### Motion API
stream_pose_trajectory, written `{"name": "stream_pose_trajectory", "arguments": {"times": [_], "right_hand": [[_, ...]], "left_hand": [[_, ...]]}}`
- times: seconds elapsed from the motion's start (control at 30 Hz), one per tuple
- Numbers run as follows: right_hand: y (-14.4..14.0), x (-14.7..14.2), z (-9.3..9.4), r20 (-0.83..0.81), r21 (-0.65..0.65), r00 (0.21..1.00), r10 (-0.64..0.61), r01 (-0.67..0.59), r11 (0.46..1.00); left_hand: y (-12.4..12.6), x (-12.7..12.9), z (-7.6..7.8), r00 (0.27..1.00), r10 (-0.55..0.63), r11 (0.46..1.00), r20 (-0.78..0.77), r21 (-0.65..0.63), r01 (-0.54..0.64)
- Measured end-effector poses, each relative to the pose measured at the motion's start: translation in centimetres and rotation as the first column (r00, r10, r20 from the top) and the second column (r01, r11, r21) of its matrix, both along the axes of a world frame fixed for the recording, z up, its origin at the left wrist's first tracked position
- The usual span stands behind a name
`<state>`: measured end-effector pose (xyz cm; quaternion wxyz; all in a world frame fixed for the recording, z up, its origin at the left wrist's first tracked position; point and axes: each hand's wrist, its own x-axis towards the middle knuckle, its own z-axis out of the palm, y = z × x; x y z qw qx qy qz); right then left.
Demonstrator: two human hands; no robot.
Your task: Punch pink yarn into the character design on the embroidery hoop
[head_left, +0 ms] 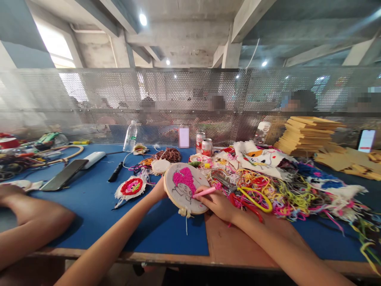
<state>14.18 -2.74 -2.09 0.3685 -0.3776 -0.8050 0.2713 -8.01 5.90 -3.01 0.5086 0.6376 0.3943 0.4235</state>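
A round embroidery hoop [168,191] with white cloth is held tilted above the table. Its cloth has a drawn line figure and a patch of raised magenta stitching [183,178]. My left hand [161,189] grips the hoop from behind at its left side, with most fingers hidden. In my right hand [218,204] is a pink punch needle [206,192], closed between the fingers, its tip at the cloth just below the magenta patch. A tuft of cloth and loose threads hang from the hoop's lower edge. Left of it lies a fringed round piece [131,186] with red loops.
Tangled coloured yarn [253,190] and stitched cloths [262,159] cover the right side. Behind are two cans [206,147], a water bottle [130,137] and stacked tan pieces [303,135]. A black marker [115,172] and phone [64,174] lie left, near another person's arm [38,220].
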Motion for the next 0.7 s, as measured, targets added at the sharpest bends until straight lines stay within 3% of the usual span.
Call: {"name": "stream_pose_trajectory", "arguments": {"times": [0.1,0.2,0.3,0.37,0.47,0.6,0.7], "right_hand": [[0.0,0.0,-0.2,0.007,0.007,1.0,0.018,-0.018,1.0],[0.0,0.1,-0.4,0.031,0.021,0.999,0.009,-0.01,1.0],[0.1,0.1,-0.4,0.052,0.033,0.999,-0.001,-0.001,0.999],[0.3,0.1,-0.4,0.035,0.031,0.999,0.003,-0.004,1.0],[0.7,0.0,-0.5,-0.023,0.021,1.0,0.003,-0.003,1.0],[0.7,-0.1,-0.6,-0.142,-0.005,0.988,-0.067,0.067,0.998],[0.2,0.1,-0.1,-0.121,0.063,0.989,-0.079,0.087,0.994]], "left_hand": [[-0.2,-0.7,2.0,0.999,0.022,0.981,0.033,-0.192,-0.015],[-0.5,-0.8,3.0,0.986,0.07,0.917,0.153,-0.398,-0.003],[-1.1,-0.4,3.5,0.983,0.052,0.909,0.176,-0.417,0.027],[-1.8,0.1,3.5,0.992,0.076,0.941,0.096,-0.337,-0.04],[-2.6,0.9,3.7,0.988,0.155,0.985,-0.012,-0.073,-0.155],[-3.1,1.3,4.3,0.959,0.241,0.942,-0.148,0.274,-0.194],[-3.5,1.2,4.9,0.94,0.272,0.897,-0.207,0.408,-0.17]]}}
